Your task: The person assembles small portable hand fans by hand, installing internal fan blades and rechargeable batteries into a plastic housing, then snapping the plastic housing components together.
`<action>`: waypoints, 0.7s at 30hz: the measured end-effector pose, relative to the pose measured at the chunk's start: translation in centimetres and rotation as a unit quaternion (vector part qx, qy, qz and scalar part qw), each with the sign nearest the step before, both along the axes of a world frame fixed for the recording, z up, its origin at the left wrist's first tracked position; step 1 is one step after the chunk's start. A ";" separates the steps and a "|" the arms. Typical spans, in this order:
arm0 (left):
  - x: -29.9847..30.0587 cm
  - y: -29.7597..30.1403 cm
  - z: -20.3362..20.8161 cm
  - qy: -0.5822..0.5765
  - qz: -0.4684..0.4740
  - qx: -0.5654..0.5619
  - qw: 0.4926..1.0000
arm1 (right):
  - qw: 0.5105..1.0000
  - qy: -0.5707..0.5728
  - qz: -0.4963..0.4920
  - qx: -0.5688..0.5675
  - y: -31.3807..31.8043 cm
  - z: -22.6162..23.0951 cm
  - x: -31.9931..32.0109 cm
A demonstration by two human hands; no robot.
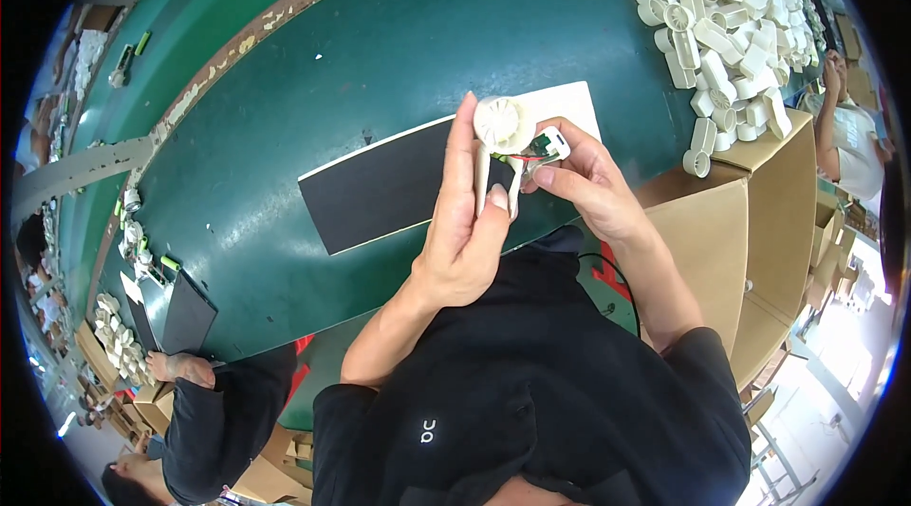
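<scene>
My left hand (pixel 457 242) grips a cream plastic fan housing (pixel 503 124) with a round, slatted head at its upper end. The thumb presses against the housing's hollow handle, whose open side faces right. Beside it, my right hand (pixel 602 191) pinches a small white part carrying a green circuit board (pixel 548 145). Red wires run from the board toward the housing. Fingers partly cover the inside of the handle. Below both hands lies a long black pad (pixel 380 191) with a pale border.
A heap of cream housings (pixel 712 31) covers the green table's (pixel 380 60) far right. Against its right edge stands an open cardboard box (pixel 702 250). A co-worker's arm (pixel 185 370) rests at the lower left near a dark panel (pixel 190 311). Beyond a worn rim (pixel 228 46) runs a green belt with small parts.
</scene>
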State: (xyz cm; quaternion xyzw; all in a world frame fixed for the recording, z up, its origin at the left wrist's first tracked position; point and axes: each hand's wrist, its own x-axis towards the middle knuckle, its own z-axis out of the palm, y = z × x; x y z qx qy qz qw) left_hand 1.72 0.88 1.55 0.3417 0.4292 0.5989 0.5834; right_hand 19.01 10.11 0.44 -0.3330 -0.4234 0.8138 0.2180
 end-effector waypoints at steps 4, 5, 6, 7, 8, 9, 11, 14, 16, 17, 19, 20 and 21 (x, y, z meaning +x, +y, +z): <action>0.0 -0.1 -0.5 -0.064 -0.009 -0.001 0.998 | 1.000 -0.008 -0.005 0.010 -0.1 -0.2 0.2; 0.0 -0.1 -0.5 -0.063 -0.011 0.000 0.998 | 1.000 -0.007 -0.007 0.006 -0.1 -0.3 0.1; -0.1 -0.1 -0.4 -0.068 -0.012 0.001 0.998 | 1.000 -0.006 -0.008 0.001 -0.1 -0.3 0.1; -0.1 -0.1 -0.3 -0.073 -0.013 0.002 0.997 | 1.000 -0.005 -0.009 0.002 -0.1 -0.3 0.1; 0.0 0.0 -0.2 -0.072 -0.014 0.003 0.997 | 1.000 -0.001 -0.006 -0.003 -0.1 -0.2 0.1; 0.2 0.1 -0.1 -0.056 0.008 0.002 0.998 | 1.000 0.002 -0.004 -0.008 -0.1 -0.2 0.1; 0.2 0.3 0.3 -0.038 0.031 -0.001 0.999 | 1.000 0.005 -0.006 -0.006 -0.2 -0.4 0.2; -0.1 0.1 0.1 -0.022 0.036 0.003 0.999 | 1.000 0.027 -0.003 0.001 -0.2 -0.3 0.1; 0.0 0.0 -0.1 -0.008 0.042 0.006 0.999 | 0.999 0.046 0.000 0.009 -0.1 -0.3 0.2; -0.1 -0.1 -0.4 -0.010 0.041 0.008 0.999 | 0.998 0.054 0.009 -0.004 0.0 -0.4 0.5; -0.1 0.3 -0.1 -0.007 0.057 0.004 0.998 | 0.998 0.065 0.020 -0.012 0.1 -0.3 0.8; -0.2 0.3 -0.3 -0.005 0.058 0.008 0.998 | 0.998 0.066 0.015 -0.017 0.0 -0.2 0.9; -0.4 0.1 -0.6 0.018 0.052 0.006 0.998 | 0.997 0.066 0.011 -0.022 0.0 0.0 0.9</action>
